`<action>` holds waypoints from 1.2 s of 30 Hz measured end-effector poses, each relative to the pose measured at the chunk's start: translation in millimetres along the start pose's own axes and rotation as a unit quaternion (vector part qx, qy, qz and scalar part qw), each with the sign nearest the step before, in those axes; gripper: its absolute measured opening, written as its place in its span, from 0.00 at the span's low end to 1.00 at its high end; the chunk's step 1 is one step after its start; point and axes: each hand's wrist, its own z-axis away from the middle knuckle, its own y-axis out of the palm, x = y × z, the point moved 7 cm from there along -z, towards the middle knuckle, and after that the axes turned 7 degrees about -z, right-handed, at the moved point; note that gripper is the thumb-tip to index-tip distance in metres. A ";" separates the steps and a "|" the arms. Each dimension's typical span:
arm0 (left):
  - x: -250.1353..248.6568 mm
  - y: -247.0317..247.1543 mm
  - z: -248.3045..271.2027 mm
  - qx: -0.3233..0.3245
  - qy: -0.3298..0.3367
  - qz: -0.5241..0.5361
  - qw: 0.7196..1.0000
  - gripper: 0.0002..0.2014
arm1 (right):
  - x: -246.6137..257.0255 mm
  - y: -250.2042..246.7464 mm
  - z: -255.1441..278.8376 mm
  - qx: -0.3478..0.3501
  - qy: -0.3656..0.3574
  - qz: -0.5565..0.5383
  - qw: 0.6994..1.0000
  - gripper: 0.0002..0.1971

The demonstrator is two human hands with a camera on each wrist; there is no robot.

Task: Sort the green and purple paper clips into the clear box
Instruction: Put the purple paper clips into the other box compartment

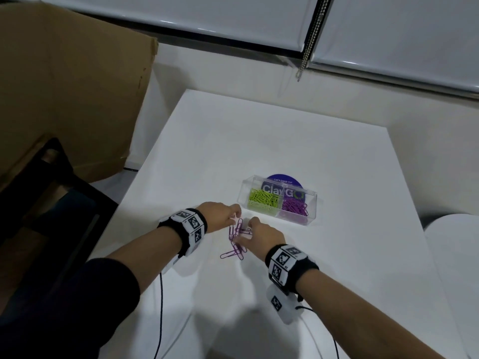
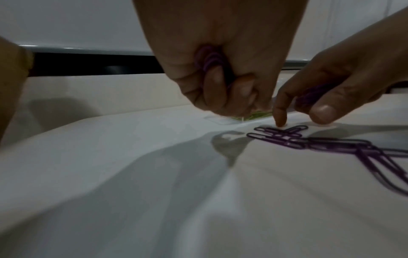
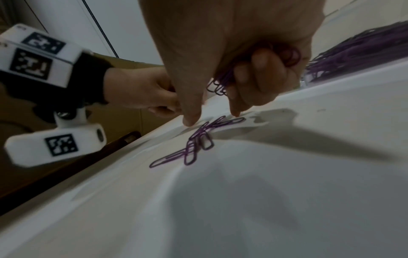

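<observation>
White tabletop (image 1: 259,141) carries a small scatter of loose purple wire paper clips (image 1: 237,242), lying between the two hands and near the clear plastic two-compartment box (image 1: 278,199), which holds green clips on its left and purple clips on its right. Left hand (image 1: 220,216) hovers at the scatter's far-left edge, fingers curled around a bunch of purple clips. Right hand (image 1: 263,235) grips its own bunch in the palm, thumb and forefinger reaching down to the scattered clips.
</observation>
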 end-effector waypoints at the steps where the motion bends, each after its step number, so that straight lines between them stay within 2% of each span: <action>1: -4.1 1.9 -1.9 0.020 0.015 -0.036 0.999 0.16 | 0.9 2.2 -0.1 0.003 0.005 0.001 1.000 0.31; 4: -11.9 5.2 -5.5 0.055 0.059 -0.137 0.987 0.24 | 4.3 8.8 -0.9 0.003 0.011 0.029 1.000 0.35; 7: -12.6 3.1 -8.5 0.052 0.080 -0.152 0.984 0.22 | 7.9 12.4 0.2 0.002 0.006 0.060 0.998 0.34; 11: -6.4 8.6 -11.4 0.062 0.067 -0.112 0.989 0.15 | 8.0 9.6 -0.5 -0.001 0.010 0.053 0.999 0.24; 14: 2.8 14.8 -10.9 0.064 0.032 -0.062 0.995 0.15 | 7.0 7.4 -5.0 0.017 0.019 0.028 0.999 0.18; 16: 6.2 18.8 -7.1 0.060 0.014 -0.038 0.997 0.15 | 7.4 5.9 -7.8 0.037 0.018 0.011 0.999 0.06; 18: 7.1 21.2 -4.0 0.046 0.006 -0.035 0.998 0.16 | 7.9 5.0 -10.0 0.056 0.014 0.001 0.998 0.15; 20: 8.2 21.5 -1.1 0.027 0.005 -0.041 0.999 0.16 | 7.0 5.6 -13.6 0.065 0.008 -0.004 0.998 0.19; 26: 23.0 20.7 6.5 -0.020 -0.036 0.045 0.998 0.15 | 1.3 -2.3 -14.8 0.056 -0.023 -0.036 0.998 0.16; 30: 27.1 25.9 11.9 -0.028 -0.036 0.100 0.994 0.16 | -16.6 -13.2 -13.4 0.039 -0.011 -0.119 0.992 0.02; 31: 27.6 26.7 12.4 -0.028 -0.037 0.108 0.993 0.15 | -20.1 -14.8 -12.1 0.034 -0.009 -0.129 0.991 0.01; 34: 26.1 23.8 13.9 -0.042 -0.045 0.122 0.991 0.14 | -26.6 -15.1 -6.2 0.038 -0.001 -0.143 0.989 0.12; 36: 20.0 21.2 13.6 -0.045 -0.036 0.120 0.991 0.16 | -32.1 -15.4 -1.1 0.056 0.006 -0.150 0.987 0.14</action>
